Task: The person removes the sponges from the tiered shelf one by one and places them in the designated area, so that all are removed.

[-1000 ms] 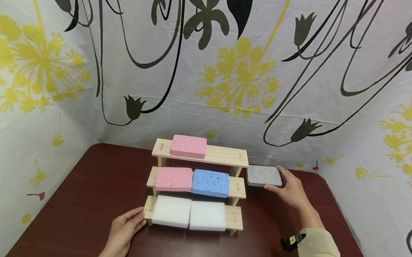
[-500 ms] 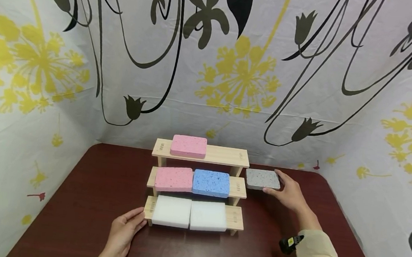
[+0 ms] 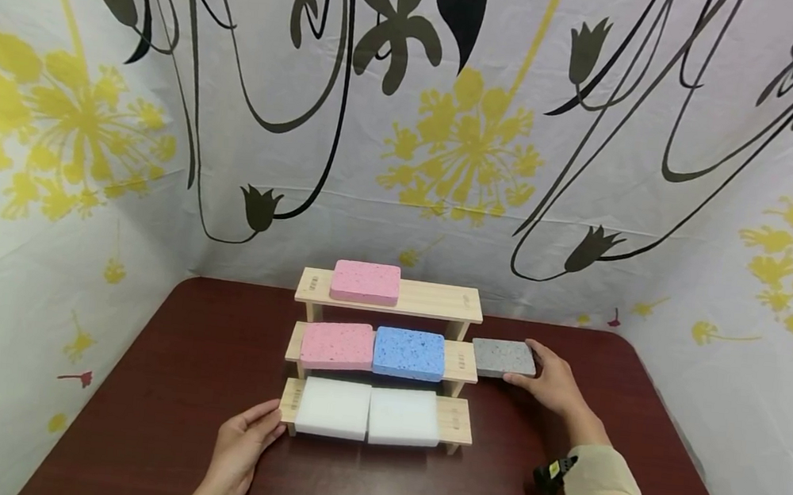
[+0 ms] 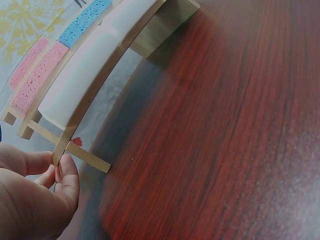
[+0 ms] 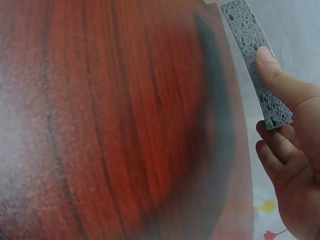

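Note:
My right hand [image 3: 558,384] grips a grey speckled sponge [image 3: 503,357] by its right end, just right of the middle tier of a wooden stepped rack [image 3: 460,357]. In the right wrist view the thumb presses the porous edge of the grey sponge [image 5: 248,42]. With thumb and fingertips, my left hand [image 3: 241,441] pinches the left end of the rack's lowest board [image 4: 86,102]. Up on the top tier lies a pink sponge [image 3: 366,282]. Another pink sponge [image 3: 337,345] and a blue sponge [image 3: 409,352] sit side by side on the middle tier. Two white sponges [image 3: 333,409] fill most of the bottom tier.
The rack stands on a dark red-brown table [image 3: 359,487]. A white cloth [image 3: 454,245] with flower prints hangs behind the table and along both sides. A small black device [image 3: 552,475] is strapped at the right sleeve.
My right hand has brought the grey sponge down and nearer to me, from beside the top tier to beside the middle tier. My left hand stays on the lowest board.

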`<state>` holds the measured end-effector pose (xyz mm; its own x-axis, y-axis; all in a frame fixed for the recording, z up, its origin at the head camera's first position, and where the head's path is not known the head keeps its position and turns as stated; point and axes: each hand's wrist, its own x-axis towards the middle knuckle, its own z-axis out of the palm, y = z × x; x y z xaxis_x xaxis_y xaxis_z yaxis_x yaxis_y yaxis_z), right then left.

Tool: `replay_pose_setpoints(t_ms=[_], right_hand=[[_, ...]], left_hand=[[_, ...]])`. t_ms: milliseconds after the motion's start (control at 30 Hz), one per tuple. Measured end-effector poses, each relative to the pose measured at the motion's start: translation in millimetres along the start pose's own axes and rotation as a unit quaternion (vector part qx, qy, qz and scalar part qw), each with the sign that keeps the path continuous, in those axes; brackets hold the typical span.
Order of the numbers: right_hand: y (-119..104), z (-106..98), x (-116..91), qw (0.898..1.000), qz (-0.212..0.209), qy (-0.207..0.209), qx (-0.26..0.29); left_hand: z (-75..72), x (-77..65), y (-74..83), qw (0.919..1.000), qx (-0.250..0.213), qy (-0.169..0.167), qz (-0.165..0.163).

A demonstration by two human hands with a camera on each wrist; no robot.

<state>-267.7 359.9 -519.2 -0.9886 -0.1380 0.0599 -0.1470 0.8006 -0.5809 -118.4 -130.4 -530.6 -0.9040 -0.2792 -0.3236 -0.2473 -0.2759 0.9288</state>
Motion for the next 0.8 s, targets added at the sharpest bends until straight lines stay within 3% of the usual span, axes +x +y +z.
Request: replay_pose_setpoints(t_ms=[333, 800], right_hand=[[4.4, 2.0, -2.5, 1.0, 0.011, -0.012, -0.008], [8.1, 3.3, -1.4, 0.999, -0.007, -0.011, -0.031]], left_hand=[[-1.3, 1.2, -0.7, 1.0, 0.005, -0.002, -0.006], [-0.9, 2.1, -0.8, 1.0, 0.003, -0.003, -0.006]])
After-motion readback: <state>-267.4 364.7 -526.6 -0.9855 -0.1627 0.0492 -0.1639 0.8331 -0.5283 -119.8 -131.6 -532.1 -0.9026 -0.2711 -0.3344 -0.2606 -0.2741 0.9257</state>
